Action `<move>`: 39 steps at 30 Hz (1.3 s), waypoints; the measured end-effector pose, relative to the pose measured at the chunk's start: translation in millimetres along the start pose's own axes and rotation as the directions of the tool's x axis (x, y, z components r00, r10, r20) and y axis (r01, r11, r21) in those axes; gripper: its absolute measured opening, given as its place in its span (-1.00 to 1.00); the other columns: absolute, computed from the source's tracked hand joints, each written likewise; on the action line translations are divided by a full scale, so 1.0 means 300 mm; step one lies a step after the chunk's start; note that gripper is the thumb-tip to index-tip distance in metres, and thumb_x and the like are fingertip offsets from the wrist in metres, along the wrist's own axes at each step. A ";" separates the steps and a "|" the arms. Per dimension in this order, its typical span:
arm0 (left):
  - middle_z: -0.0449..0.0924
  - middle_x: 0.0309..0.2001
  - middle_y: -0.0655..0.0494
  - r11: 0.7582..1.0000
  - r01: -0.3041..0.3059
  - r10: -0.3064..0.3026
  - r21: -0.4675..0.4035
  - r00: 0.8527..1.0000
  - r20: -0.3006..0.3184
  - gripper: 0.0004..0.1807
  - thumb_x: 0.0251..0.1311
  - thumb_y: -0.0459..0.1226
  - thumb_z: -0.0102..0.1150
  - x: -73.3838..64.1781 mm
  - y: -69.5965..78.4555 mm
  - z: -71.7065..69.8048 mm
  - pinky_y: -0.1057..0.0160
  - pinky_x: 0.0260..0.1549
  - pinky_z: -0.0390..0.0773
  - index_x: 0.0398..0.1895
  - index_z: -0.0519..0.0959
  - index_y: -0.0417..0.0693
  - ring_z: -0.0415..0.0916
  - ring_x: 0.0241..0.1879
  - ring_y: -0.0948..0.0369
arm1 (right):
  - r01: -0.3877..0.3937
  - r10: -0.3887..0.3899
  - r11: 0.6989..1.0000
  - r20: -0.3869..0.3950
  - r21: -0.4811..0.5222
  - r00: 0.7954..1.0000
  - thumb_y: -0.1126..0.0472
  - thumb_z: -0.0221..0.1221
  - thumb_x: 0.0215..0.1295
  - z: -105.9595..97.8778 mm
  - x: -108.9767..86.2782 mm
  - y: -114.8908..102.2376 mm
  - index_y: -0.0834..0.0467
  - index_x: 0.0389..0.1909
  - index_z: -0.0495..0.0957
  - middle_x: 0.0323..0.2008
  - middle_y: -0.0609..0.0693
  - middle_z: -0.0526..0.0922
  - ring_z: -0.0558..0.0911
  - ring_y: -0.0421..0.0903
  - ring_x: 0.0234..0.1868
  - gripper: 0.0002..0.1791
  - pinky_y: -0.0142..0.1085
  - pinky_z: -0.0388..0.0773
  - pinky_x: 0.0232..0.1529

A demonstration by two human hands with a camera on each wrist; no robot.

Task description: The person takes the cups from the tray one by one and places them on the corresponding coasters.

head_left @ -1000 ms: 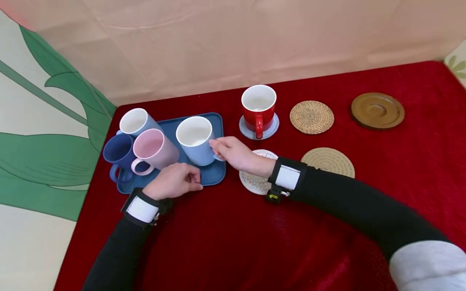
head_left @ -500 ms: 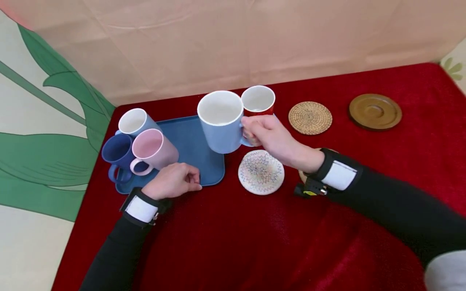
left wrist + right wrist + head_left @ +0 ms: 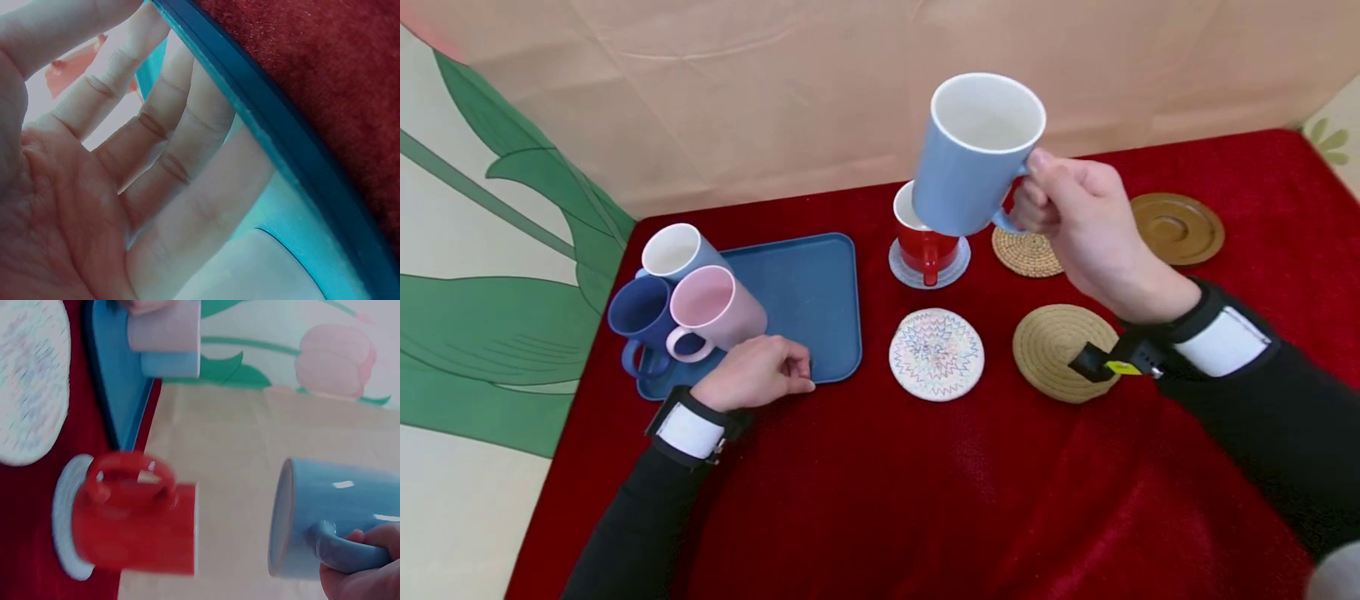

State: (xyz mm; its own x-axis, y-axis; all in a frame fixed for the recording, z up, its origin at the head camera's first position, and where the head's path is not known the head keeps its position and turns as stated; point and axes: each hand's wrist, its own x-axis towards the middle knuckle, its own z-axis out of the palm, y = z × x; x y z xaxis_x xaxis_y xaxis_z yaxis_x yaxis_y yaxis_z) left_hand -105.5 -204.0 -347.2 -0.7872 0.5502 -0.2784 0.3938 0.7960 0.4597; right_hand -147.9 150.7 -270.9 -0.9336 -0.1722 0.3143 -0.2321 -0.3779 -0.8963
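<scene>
My right hand grips the handle of a light blue mug, lifted upright above the table. In the head view this mug overlaps the red mug on its pale blue coaster; the right wrist view shows a gap between the two mugs. At the front edge of the blue tray, my left hand holds the rim, its fingers reaching over it in the left wrist view. On the tray's left side stand a pink mug, a navy mug and another light blue mug.
Right of the tray lies a white zigzag-patterned coaster. Beyond it are a beige coiled coaster, a wicker coaster partly hidden by the right hand, and a brown wooden coaster. A draped beige cloth hangs behind the table.
My right hand has lifted the light blue mug off the tray and carried it up and to the right, past the red mug. The left hand stays at the tray's edge.
</scene>
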 end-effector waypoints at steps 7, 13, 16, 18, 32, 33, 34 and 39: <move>0.49 -0.61 0.33 1.000 -0.008 0.008 0.004 1.000 -0.001 -0.81 0.22 -0.21 0.42 0.001 0.001 0.000 0.27 -0.45 0.38 -0.52 0.62 0.13 0.38 -0.50 0.29 | 0.005 -0.003 1.000 -0.186 0.010 0.983 0.23 0.04 0.57 -0.098 -0.018 0.017 0.31 -0.62 0.26 -0.67 0.06 0.10 0.06 -0.04 -0.55 -0.52 -0.25 0.05 -0.38; 0.48 -0.61 0.33 1.000 -0.016 0.016 0.004 1.000 -0.008 -0.79 0.22 -0.22 0.42 0.005 0.001 0.001 0.28 -0.47 0.37 -0.54 0.61 0.13 0.36 -0.51 0.29 | -0.058 0.050 0.998 -0.356 -0.013 0.933 0.22 0.03 0.57 -0.169 -0.032 0.058 0.28 -0.62 0.33 -0.71 0.01 0.12 0.05 -0.06 -0.55 -0.53 -0.31 0.04 -0.42; 0.47 -0.61 0.33 1.000 -0.019 0.019 -0.003 1.000 -0.009 -0.79 0.22 -0.22 0.43 0.005 0.000 0.004 0.28 -0.47 0.36 -0.54 0.61 0.13 0.36 -0.52 0.29 | -0.115 0.089 0.993 -0.443 -0.033 0.892 0.20 0.01 0.58 -0.195 -0.042 0.081 0.25 -0.62 0.39 -0.71 -0.03 0.20 0.11 -0.11 -0.56 -0.54 -0.35 0.13 -0.42; 0.45 -0.62 0.33 1.000 -0.023 0.023 -0.006 1.000 -0.010 -0.78 0.22 -0.22 0.43 0.006 0.000 0.006 0.28 -0.47 0.35 -0.54 0.61 0.13 0.35 -0.52 0.29 | -0.131 0.094 0.990 -0.485 -0.043 0.869 0.20 -0.01 0.59 -0.209 -0.048 0.098 0.23 -0.62 0.40 -0.70 -0.04 0.24 0.14 -0.13 -0.57 -0.54 -0.36 0.15 -0.42; 0.42 -0.64 0.31 1.000 -0.022 0.022 -0.010 1.000 -0.006 -0.76 0.23 -0.22 0.41 0.002 -0.004 0.008 0.27 -0.49 0.32 -0.56 0.58 0.13 0.34 -0.53 0.29 | -0.276 0.146 0.938 -0.485 -0.209 0.862 0.13 -0.17 0.66 -0.246 -0.091 0.187 0.17 -0.43 0.38 -0.56 -0.11 0.31 0.22 -0.16 -0.46 -0.61 -0.47 0.15 -0.41; 0.42 -0.64 0.31 1.000 -0.022 0.021 -0.009 1.000 -0.007 -0.76 0.23 -0.22 0.41 0.002 -0.004 0.008 0.28 -0.49 0.32 -0.55 0.58 0.14 0.34 -0.53 0.29 | -0.293 0.148 0.924 -0.476 -0.247 0.867 0.12 -0.18 0.66 -0.247 -0.095 0.190 0.17 -0.42 0.37 -0.55 -0.12 0.31 0.22 -0.15 -0.45 -0.62 -0.47 0.15 -0.41; 0.42 -0.63 0.31 1.000 -0.022 0.022 -0.006 1.000 -0.009 -0.76 0.23 -0.22 0.42 0.001 -0.003 0.008 0.28 -0.49 0.32 -0.56 0.58 0.14 0.33 -0.53 0.29 | -0.312 0.148 0.902 -0.466 -0.297 0.872 0.11 -0.20 0.66 -0.248 -0.098 0.194 0.17 -0.40 0.35 -0.54 -0.12 0.29 0.21 -0.16 -0.45 -0.62 -0.46 0.14 -0.41; 0.42 -0.63 0.31 1.000 -0.025 0.025 -0.002 1.000 -0.016 -0.76 0.22 -0.22 0.42 -0.002 -0.002 0.008 0.28 -0.50 0.33 -0.56 0.57 0.14 0.34 -0.54 0.29 | -0.358 0.142 0.805 -0.432 -0.473 0.891 0.07 -0.28 0.68 -0.245 -0.105 0.206 0.18 -0.35 0.30 -0.54 -0.15 0.24 0.16 -0.15 -0.48 -0.61 -0.41 0.09 -0.43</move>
State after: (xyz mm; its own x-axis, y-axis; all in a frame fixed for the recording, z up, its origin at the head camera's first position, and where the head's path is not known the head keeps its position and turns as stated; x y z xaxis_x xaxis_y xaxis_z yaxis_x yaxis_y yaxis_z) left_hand -104.1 -204.2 -349.4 -0.7847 0.5657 -0.2534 0.4123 0.7816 0.4681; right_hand -152.9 199.6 -359.2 -0.9823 0.1863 0.0179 0.0178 0.1881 -0.9820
